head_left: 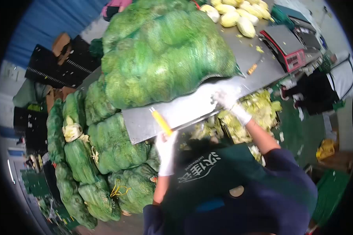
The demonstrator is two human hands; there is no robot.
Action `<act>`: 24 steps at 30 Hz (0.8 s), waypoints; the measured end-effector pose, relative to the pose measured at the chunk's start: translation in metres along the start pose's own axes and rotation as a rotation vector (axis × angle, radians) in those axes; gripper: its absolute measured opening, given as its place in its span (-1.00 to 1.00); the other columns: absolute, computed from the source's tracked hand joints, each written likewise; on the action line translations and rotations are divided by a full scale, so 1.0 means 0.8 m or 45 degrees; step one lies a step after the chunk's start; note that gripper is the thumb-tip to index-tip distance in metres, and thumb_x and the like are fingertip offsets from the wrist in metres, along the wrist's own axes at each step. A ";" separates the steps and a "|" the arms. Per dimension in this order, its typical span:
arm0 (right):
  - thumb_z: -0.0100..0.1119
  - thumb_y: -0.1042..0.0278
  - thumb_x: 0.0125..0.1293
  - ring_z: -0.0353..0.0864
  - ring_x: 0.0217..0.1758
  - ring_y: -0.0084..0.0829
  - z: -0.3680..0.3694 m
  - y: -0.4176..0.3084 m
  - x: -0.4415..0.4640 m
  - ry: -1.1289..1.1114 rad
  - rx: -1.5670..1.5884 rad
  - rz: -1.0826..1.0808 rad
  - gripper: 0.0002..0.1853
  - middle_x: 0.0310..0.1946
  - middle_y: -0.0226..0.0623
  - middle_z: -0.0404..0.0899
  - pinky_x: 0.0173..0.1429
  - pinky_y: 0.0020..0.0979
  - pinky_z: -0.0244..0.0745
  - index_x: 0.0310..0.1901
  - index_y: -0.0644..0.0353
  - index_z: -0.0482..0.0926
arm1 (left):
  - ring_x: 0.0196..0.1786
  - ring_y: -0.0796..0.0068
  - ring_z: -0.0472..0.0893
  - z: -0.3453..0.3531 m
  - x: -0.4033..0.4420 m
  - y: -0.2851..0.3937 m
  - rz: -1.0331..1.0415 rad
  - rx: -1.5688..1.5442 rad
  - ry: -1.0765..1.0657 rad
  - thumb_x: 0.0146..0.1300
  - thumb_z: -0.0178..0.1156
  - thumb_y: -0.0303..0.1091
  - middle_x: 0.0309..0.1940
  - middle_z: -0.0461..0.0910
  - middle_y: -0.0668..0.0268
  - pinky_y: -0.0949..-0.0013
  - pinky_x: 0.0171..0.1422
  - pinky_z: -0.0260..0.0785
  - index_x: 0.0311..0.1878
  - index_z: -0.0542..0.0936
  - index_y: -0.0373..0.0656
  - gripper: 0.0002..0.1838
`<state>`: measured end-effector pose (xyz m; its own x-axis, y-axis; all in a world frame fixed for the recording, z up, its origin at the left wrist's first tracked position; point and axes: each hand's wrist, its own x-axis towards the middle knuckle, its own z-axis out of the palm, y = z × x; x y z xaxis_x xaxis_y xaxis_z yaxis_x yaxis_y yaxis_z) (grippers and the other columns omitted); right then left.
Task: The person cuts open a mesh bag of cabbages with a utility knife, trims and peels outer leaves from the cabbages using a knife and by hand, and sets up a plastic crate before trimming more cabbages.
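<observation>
One yellow-handled tool (161, 123) is standing clenched in my left hand (166, 153), over the near edge of one steel table (141, 126); my right hand (225, 98), slightly blurred, is showing released at two o'clock from mid-view. Several green net sacks (166, 56) are bulging at twelve, one red scale (295, 59) farther out at two. The tool's slim, straight handle is pointing toward eleven, its narrow tip showing pale

The dark apron (219, 178) bears white lettering (199, 169) including 佳, its smaller letters unclear.
</observation>
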<state>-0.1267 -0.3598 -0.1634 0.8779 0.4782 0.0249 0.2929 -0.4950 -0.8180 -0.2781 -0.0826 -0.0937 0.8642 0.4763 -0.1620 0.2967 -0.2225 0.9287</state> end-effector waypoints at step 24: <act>0.23 0.37 0.13 0.55 -0.39 -0.47 -0.013 -0.298 0.436 -0.324 0.088 -0.243 -0.47 -0.40 -0.31 0.57 -0.27 -0.42 0.47 0.18 0.10 0.40 | 0.47 -0.17 -0.09 0.020 0.283 0.039 0.383 0.934 0.698 0.19 0.09 0.11 0.39 -0.06 -0.27 -0.05 0.50 -0.28 0.35 0.04 -0.52 -0.06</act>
<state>0.1136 -0.0825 0.0457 0.6843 0.7279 0.0442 0.4090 -0.3330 -0.8496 -0.0668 0.0045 -0.1065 0.6906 0.6025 0.4000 0.4346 -0.7878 0.4364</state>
